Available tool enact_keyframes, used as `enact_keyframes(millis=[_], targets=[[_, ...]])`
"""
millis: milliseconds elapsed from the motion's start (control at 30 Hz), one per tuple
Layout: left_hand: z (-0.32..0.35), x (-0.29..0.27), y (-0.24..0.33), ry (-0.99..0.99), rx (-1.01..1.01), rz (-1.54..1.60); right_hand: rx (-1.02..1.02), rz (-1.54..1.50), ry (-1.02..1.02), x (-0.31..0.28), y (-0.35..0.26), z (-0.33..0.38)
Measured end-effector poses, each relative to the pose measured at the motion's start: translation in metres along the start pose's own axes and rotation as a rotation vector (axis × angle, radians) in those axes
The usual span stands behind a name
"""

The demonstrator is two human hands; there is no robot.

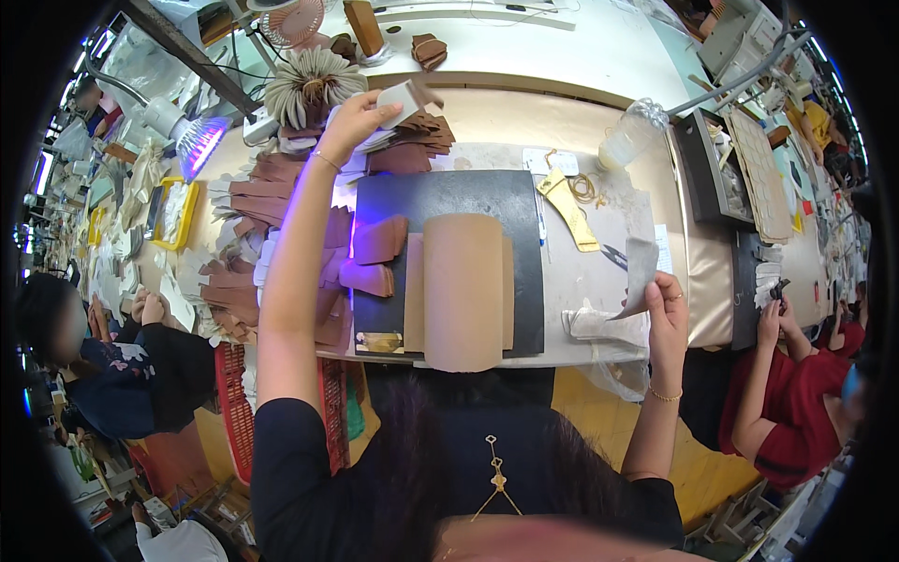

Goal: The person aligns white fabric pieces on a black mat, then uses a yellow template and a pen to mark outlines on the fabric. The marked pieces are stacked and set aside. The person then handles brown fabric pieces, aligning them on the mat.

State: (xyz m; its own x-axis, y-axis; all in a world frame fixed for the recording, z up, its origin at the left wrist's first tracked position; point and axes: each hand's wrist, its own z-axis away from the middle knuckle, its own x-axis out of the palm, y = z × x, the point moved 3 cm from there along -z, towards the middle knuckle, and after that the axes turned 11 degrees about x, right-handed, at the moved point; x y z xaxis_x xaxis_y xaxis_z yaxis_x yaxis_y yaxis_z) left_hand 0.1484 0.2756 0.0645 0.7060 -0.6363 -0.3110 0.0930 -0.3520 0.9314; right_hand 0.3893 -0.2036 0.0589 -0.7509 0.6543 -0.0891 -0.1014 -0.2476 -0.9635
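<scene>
Up at the far left, my left hand (359, 120) is closed on a small pale piece (401, 99), above piled brown cut pieces (412, 155) that look like leather. My right hand (667, 304) is at the right end of the work surface, thumb and fingers pinching a thin grey piece (642, 272) that hangs upright. Between my arms lies a black board (449, 192). A large tan sheet (464, 290) with a curved near end rests on it, over another tan layer. Small brown pieces (379, 240) overlap the board's left side.
A lit lamp (197, 140) hangs over the left side. Yellow-handled snips (567, 211) and a ring of cord (582, 190) lie right of the board. White pieces (604, 324) are near my right hand. A red basket (234, 412) stands below. People work on both sides.
</scene>
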Motion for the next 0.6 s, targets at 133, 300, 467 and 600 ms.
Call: enact_keyframes(millis=[133,300,467,600], targets=[[0.046,0.037,0.078,-0.148,0.13,0.111,-0.145,0.06,0.115,-0.003,-0.003,-0.002],[0.157,0.073,0.141,-0.358,-0.124,0.488,-0.159,-0.088,0.048,0.003,-0.013,0.003],[0.224,0.095,0.106,-0.457,-0.673,0.556,-0.097,-0.048,-0.083,0.038,-0.031,0.013],[0.25,0.093,0.08,-0.376,-0.729,0.603,0.07,-0.021,-0.364,0.089,-0.042,0.014]])
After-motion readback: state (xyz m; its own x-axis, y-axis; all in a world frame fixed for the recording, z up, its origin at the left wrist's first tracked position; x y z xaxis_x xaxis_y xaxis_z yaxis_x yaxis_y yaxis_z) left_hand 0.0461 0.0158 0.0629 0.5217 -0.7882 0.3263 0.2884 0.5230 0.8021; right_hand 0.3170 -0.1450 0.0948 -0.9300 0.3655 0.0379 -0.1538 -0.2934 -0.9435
